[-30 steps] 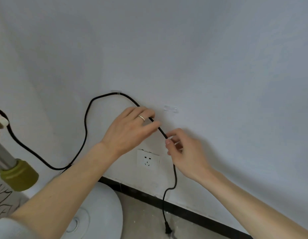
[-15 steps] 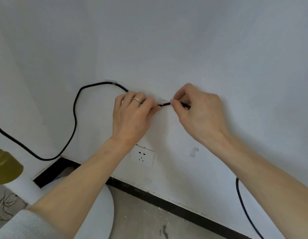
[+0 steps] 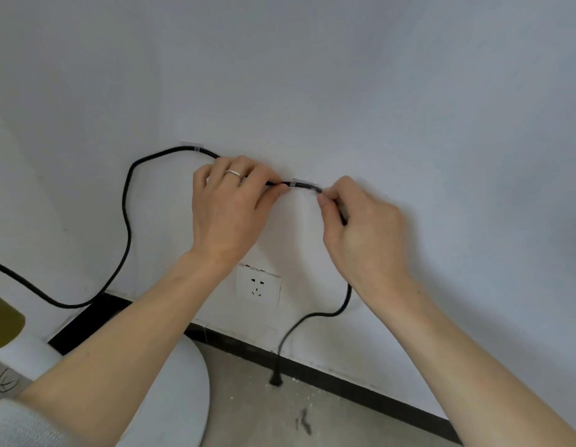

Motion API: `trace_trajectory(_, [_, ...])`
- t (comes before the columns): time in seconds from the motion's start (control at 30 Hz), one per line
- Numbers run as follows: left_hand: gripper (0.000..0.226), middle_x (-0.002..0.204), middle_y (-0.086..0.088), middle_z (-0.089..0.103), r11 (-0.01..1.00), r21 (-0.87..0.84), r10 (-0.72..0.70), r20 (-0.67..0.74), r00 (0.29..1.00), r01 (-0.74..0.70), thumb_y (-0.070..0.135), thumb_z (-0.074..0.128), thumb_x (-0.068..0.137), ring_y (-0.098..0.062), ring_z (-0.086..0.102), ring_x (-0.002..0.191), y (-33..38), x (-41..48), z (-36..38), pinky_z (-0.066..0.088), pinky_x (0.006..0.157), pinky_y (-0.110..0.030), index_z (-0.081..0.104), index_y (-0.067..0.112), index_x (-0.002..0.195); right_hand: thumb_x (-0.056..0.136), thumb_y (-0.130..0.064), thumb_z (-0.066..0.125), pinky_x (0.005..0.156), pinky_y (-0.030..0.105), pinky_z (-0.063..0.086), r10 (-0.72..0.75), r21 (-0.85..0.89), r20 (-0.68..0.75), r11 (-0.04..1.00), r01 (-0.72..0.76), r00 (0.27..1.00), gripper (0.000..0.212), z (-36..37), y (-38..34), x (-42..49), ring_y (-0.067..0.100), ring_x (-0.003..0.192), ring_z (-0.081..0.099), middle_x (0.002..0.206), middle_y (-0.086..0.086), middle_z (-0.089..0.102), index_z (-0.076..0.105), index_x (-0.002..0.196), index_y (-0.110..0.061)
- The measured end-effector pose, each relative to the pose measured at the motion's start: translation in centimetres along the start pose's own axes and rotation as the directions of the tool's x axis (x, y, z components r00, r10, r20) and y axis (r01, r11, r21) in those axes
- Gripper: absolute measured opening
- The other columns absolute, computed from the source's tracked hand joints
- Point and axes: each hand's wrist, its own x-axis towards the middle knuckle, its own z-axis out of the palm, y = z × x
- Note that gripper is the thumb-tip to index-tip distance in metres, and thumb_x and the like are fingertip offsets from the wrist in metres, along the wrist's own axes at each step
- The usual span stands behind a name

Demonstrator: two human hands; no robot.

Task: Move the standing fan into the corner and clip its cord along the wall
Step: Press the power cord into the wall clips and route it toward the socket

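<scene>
Two hands on the thin black power cord (image 3: 127,201), both up against the white painted wall (image 3: 344,91). Your left hand (image 3: 230,209), w/ a silver ring (image 3: 232,173) on one finger, has its fingers closed on the cord just left of the small clear plastic clip (image 3: 302,184); your right hand (image 3: 365,235) pinches the cord btwn thumb and forefinger just right of that clip. The short black stretch btwn the hands sits right at the clip, but can't tell if it's fully seated.

Left of your left hand the cord runs up through another clear clip (image 3: 192,147), then curves down the wall and off the left edge of view. Below your right hand it hangs in a loose bend, and the black plug (image 3: 275,380) dangles at the black baseboard (image 3: 361,387), near the grey concrete floor (image 3: 264,414).

The white wall socket (image 3: 258,284) is below the hands, btwn your forearms, nothing plugged in. The round white fan base (image 3: 183,398) is on the floor at lower left, partly under your left forearm, w/ an olive-green collar (image 3: 4,321) at the left edge.
</scene>
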Motion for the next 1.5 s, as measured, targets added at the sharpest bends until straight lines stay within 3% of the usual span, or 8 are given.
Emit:
trace_trajectory(0.3, [0.026,0.114,-0.008,0.063,0.999,0.046,-0.016,0.222,0.975,0.006,0.021,0.063,0.087,-0.032,0.056,0.106,1.8,-1.1,-3.0,0.035,0.095,-0.042,0.066,0.017,0.113,0.094,-0.025,0.057,0.073,0.034,0.053,0.230,0.244,0.271,0.923,-0.298,0.935,0.023,-0.1,2.3,-5.5,0.008,0.069,0.066,0.080,-0.010,0.069,0.047,0.114,-0.029])
trace_trajectory(0.53, [0.041,0.133,-0.007,0.063,0.856,0.021,0.500,0.213,0.839,-0.516,-0.002,0.054,0.080,-0.027,0.060,0.116,4.9,-4.1,-2.8,0.043,0.100,-0.048,0.070,0.019,0.112,0.102,-0.027,0.044,0.069,0.016,0.052,0.267,0.334,0.462,0.831,-0.445,0.846,0.016,0.1,4.4,-10.0,0.004,0.076,0.069,0.097,-0.011,0.066,0.046,0.118,-0.030])
trace_trajectory(0.63, [0.042,0.130,-0.005,0.064,0.792,0.019,0.591,0.229,0.774,-0.610,-0.003,0.055,0.082,-0.025,0.060,0.117,5.2,-4.5,-1.2,0.043,0.100,-0.048,0.069,0.022,0.112,0.105,-0.026,0.035,0.068,0.014,0.048,0.301,0.327,0.499,0.803,-0.498,0.813,0.020,0.0,5.3,-11.5,0.004,0.076,0.068,0.093,-0.009,0.067,0.053,0.114,-0.025])
trace_trajectory(0.9, [0.021,0.110,-0.002,0.072,0.781,0.048,0.612,0.137,0.779,-0.622,0.009,0.067,0.083,-0.024,0.067,0.102,5.2,-3.8,1.1,0.046,0.096,-0.045,0.071,0.027,0.092,0.104,-0.029,0.035,0.091,0.046,0.051,0.437,0.336,0.580,0.641,-0.690,0.687,0.037,1.2,7.0,-14.5,0.022,0.087,0.066,0.086,-0.001,0.070,0.065,0.084,-0.021])
trace_trajectory(1.07, [0.014,0.117,-0.002,0.070,0.831,0.033,0.541,0.185,0.820,-0.556,0.040,0.063,0.093,-0.023,0.065,0.108,5.6,-4.8,1.5,0.042,0.098,-0.047,0.071,0.029,0.088,0.105,-0.030,0.033,0.062,0.027,0.051,0.498,0.304,0.532,0.642,-0.704,0.685,0.035,0.9,6.9,-13.8,0.023,0.063,0.063,0.063,0.002,0.058,0.056,0.084,-0.016])
trace_trajectory(1.17, [0.015,0.119,-0.002,0.069,0.870,0.045,0.477,0.175,0.861,-0.491,0.041,0.064,0.093,-0.023,0.063,0.111,6.0,-5.5,2.1,0.042,0.098,-0.048,0.070,0.028,0.087,0.104,-0.034,0.033,0.050,0.033,0.042,0.533,0.259,0.475,0.676,-0.690,0.700,0.035,1.1,7.0,-13.4,0.017,0.047,0.047,0.055,-0.003,0.046,0.054,0.080,-0.020])
trace_trajectory(1.33, [0.013,0.123,-0.002,0.065,0.929,-0.005,0.366,0.155,0.918,-0.370,0.041,0.070,0.088,-0.023,0.053,0.115,6.8,-6.1,3.3,0.039,0.099,-0.050,0.070,0.028,0.090,0.104,-0.035,0.035,0.048,0.026,0.030,0.536,0.252,0.402,0.715,-0.652,0.743,0.036,0.8,8.2,-12.8,0.008,0.045,0.035,0.051,-0.007,0.039,0.055,0.077,-0.024])
trace_trajectory(1.5, [0.010,0.132,0.003,0.044,0.948,-0.031,0.318,0.133,0.939,-0.317,0.036,0.070,0.089,-0.022,0.048,0.122,7.0,-7.1,4.1,0.037,0.100,-0.049,0.070,0.028,0.095,0.105,-0.035,0.031,0.061,0.038,0.050,0.517,0.243,0.440,0.719,-0.651,0.735,0.033,1.8,8.4,-14.0,0.016,0.056,0.058,0.063,-0.003,0.059,0.058,0.087,-0.025])
